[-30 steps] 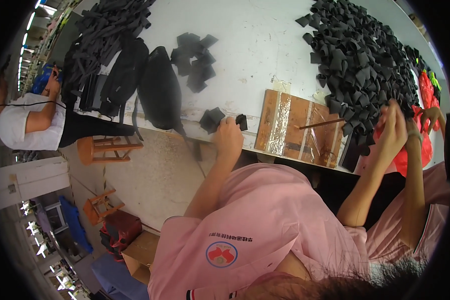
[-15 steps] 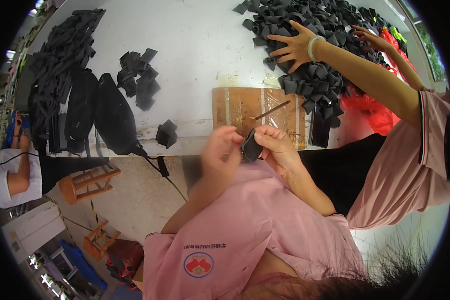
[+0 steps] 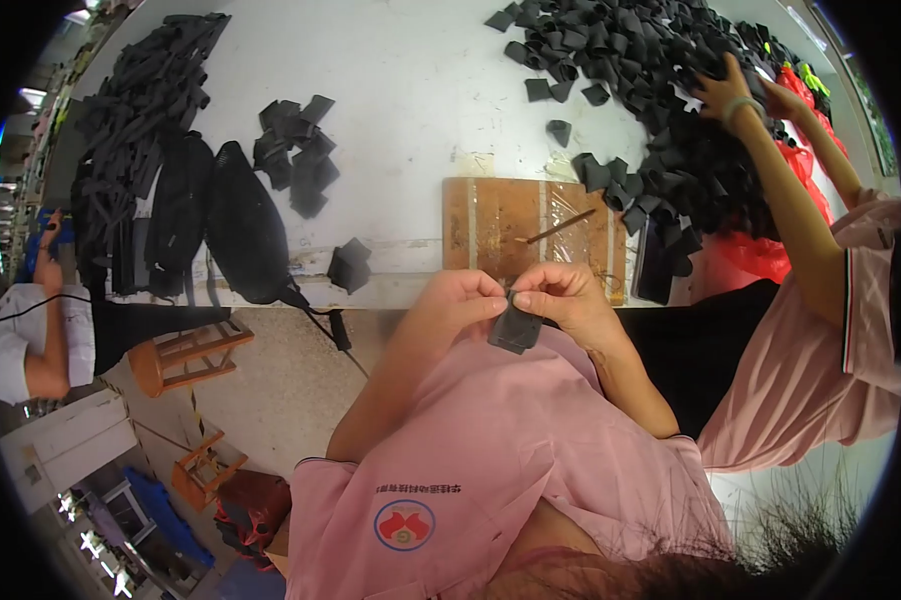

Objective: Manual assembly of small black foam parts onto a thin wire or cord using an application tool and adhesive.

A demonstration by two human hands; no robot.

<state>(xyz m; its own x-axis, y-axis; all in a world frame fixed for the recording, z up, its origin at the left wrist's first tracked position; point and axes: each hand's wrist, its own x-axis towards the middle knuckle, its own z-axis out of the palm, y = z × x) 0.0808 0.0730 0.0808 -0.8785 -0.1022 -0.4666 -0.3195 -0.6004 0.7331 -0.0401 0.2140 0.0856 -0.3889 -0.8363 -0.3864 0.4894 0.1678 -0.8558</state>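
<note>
Just off the table's near edge, a small flat black piece (image 3: 515,331), fabric or foam-like, hangs between my two hands. My left hand (image 3: 459,303) is closed, its thumb and fingertips at the piece's upper left edge. With thumb and forefinger my right hand (image 3: 570,303) pinches the top of the same piece. Right beyond them lies a wooden board (image 3: 470,225) with strips of clear tape across it. A thin brown stick with a pale tip (image 3: 558,227) rests on the board.
Many black pieces form a heap (image 3: 660,120) at the far right, where a co-worker's hands (image 3: 732,95) reach in. Small black stacks (image 3: 300,150) and black mesh pouches (image 3: 245,230) lie left, beside a pile of black strips (image 3: 150,110). A wooden stool (image 3: 190,358) stands lower left.
My left hand has come in against the black piece, which now hangs lower with its flat face showing. The co-worker's hands moved farther right over the heap. The whole view shifted slightly.
</note>
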